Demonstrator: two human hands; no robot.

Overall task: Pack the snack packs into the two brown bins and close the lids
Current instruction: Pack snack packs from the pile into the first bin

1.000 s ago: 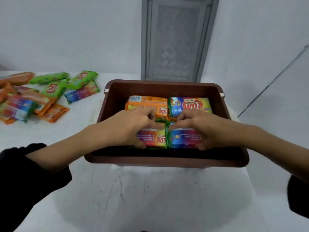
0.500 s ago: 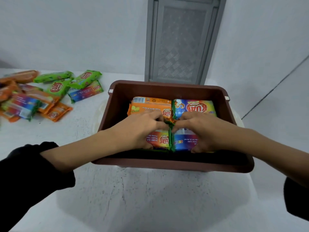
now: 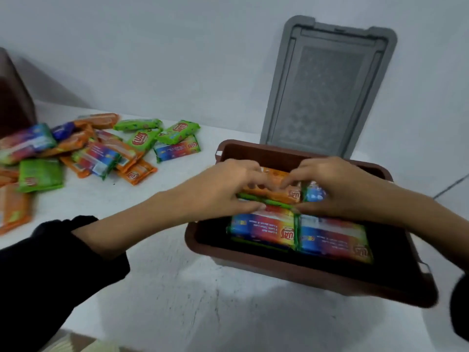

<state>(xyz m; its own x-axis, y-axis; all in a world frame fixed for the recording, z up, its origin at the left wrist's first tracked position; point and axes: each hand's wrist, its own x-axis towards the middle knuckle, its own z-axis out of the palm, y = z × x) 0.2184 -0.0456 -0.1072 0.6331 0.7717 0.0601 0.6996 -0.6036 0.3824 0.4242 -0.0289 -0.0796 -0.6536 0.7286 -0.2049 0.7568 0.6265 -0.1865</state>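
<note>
Snack packs, the flat glossy foil ones in orange, green and rainbow stripes, are what this job turns on, and from where I stand it looks partly done; the open brown plastic bin (image 3: 299, 273) on the white table (image 3: 177, 301) holds at least 4 packs side by side, 2 striped ones (image 3: 264, 231) nearest the person and 2 more at the back; its grey moulded lid (image 3: 327, 92) stands upright against the wall behind it, not yet shut; a loose heap of snack packs (image 3: 83, 151) lies well apart on the table to the left, a good many left to pack; a dark brown shape (image 3: 15, 97) at the far left edge may be the 2nd bin, though I cannot tell; the left hand (image 3: 225, 186) and right hand (image 3: 335, 189) meet over the back row, fingers curled down and pinched on the orange pack (image 3: 276, 189), apparently seating it.
</note>
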